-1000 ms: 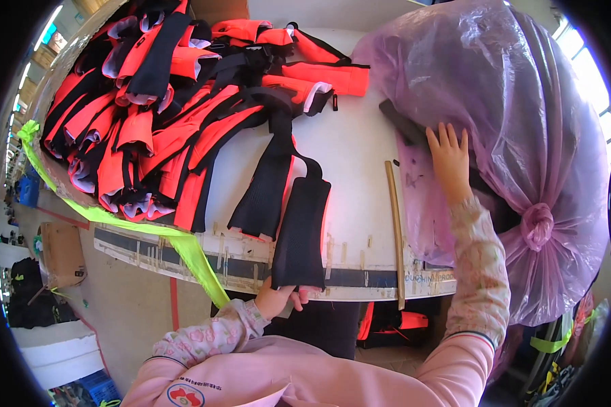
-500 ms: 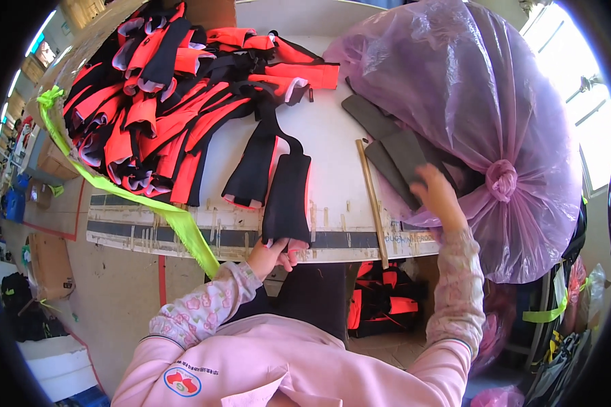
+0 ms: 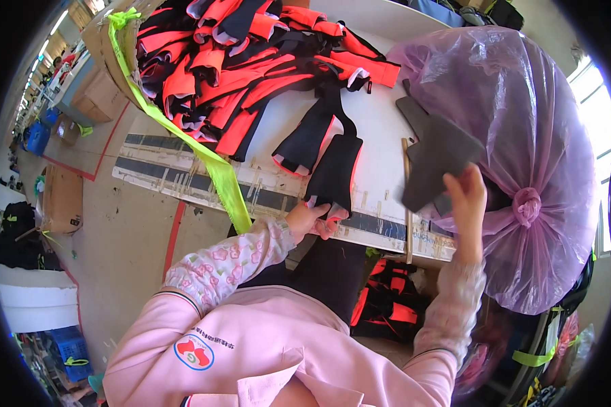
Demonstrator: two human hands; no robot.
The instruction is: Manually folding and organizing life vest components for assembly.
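My left hand (image 3: 308, 221) pinches the open near end of a black fabric sleeve (image 3: 335, 169) with orange edges and a pale lining, at the table's front edge. A strap joins it to a second black sleeve (image 3: 304, 138) lying just to its left. Between the thumb and fingers of my right hand (image 3: 468, 197) is a flat dark grey pad (image 3: 442, 161), raised and tilted above the table. Another grey pad (image 3: 412, 114) shows partly behind it, beside the purple bag. The inside of the held sleeve is mostly hidden.
A large heap of orange and black sleeves (image 3: 244, 74) covers the table's left side. At right bulges a knotted purple plastic bag (image 3: 495, 115). A wooden stick (image 3: 409, 230) lies across the front edge of the white table (image 3: 380, 149). Yellow-green ribbon (image 3: 214, 163) hangs at left.
My right hand has lifted a grey pad off the others. My left hand keeps its hold on the sleeve end. The whole view has shifted, so the table sits further right.
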